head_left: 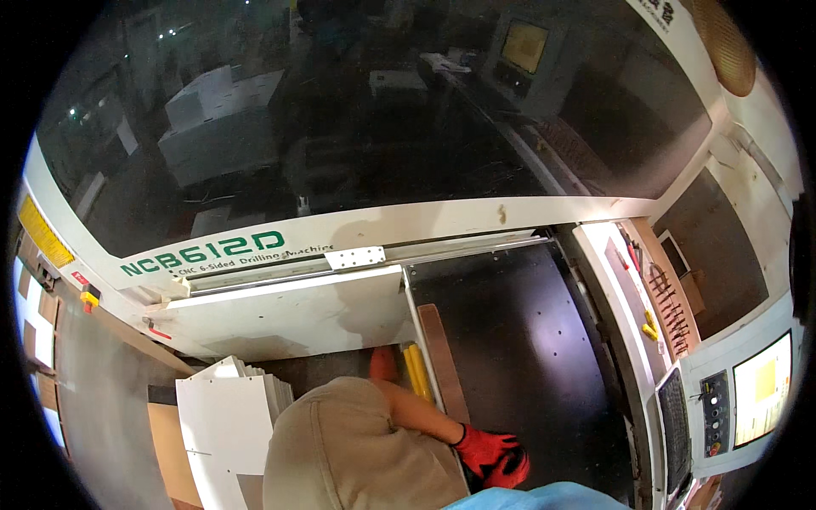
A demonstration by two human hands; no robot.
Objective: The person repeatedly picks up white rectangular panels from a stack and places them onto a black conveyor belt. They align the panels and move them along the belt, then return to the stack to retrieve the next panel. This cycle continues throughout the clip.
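My left hand (491, 456), in a red and black glove, is at the near part of the dark machine table (518, 340). Its fingers look curled, and whatever they may hold is hidden. The bare forearm (422, 412) slants out from khaki cloth (340, 450) on the left. Just below the glove, light blue cloth (548, 497) crosses the lower edge. Beyond the forearm lie a brown strip (442, 361) along the table's left side and yellow bars (417, 371). A small reddish shape (384, 363) near them is too unclear to name. My right hand is out of sight.
A white machine with a large dark window (365, 119) spans the far side. White panels (225, 425) stand stacked at the left. On the right are a tool rack (667, 306), a keyboard (674, 433) and a lit screen (762, 389). A white cover (289, 314) juts out left of the table.
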